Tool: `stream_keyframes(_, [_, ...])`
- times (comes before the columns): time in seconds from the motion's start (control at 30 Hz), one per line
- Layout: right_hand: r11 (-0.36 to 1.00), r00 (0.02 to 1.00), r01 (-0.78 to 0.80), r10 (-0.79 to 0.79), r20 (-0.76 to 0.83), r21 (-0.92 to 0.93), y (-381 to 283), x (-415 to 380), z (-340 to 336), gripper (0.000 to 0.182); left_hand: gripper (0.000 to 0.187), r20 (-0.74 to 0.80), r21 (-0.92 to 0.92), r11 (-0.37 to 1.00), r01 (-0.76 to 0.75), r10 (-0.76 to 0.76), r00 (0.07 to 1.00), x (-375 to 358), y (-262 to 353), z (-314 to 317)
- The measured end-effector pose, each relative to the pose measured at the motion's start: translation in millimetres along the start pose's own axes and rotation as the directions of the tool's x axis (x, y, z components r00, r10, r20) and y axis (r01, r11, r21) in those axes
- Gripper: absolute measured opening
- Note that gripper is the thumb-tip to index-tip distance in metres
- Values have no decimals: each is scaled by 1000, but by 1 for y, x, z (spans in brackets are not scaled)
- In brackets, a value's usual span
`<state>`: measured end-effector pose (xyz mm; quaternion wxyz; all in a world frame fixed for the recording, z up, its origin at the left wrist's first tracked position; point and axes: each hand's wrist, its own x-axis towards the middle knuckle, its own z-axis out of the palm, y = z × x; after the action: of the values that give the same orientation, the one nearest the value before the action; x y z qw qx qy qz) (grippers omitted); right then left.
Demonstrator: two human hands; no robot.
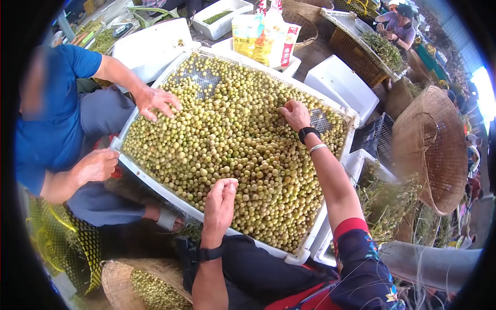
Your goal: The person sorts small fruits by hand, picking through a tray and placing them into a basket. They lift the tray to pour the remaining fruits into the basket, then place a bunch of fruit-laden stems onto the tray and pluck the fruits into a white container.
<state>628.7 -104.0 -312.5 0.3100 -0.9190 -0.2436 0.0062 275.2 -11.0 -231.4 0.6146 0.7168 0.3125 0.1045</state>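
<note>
The fruit point(237, 155) is spread loose across a shallow tray point(295, 257), heaped thickly through the middle and thinned out at the far corner and near the right rim, where the gridded floor is laid bare. Each piece is small, round and smooth-skinned, coloured from yellow-green to brownish; singly it should be light, firm and apt to roll, and the skin could probably be bruised by a hard pinch. A piece would best be taken across its middle with the fingertips, while a mass would be better scooped with a cupped palm. The right hand point(296, 115) is set over the fruit with its fingers bent downward; whether any is gripped cannot be made out. The left hand point(219, 206) is held over the near rim, its fingers curled and drawn close to one another, their grip being unclear. By the opposite person, one hand point(157, 102) is held spread over the fruit. The tray's rim looks smooth and stiff, probably plastic, whereas the large basket point(431, 150) is woven, round and rough. More fruit is held in a smaller basket point(114, 284).
</note>
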Motion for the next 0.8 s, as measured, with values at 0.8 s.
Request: stream_keyframes(0.8, [628,596,-263,-491,635,732,-121,-177,-40,25,18,-38,-359,933,-5,-9,999,-1,0,15])
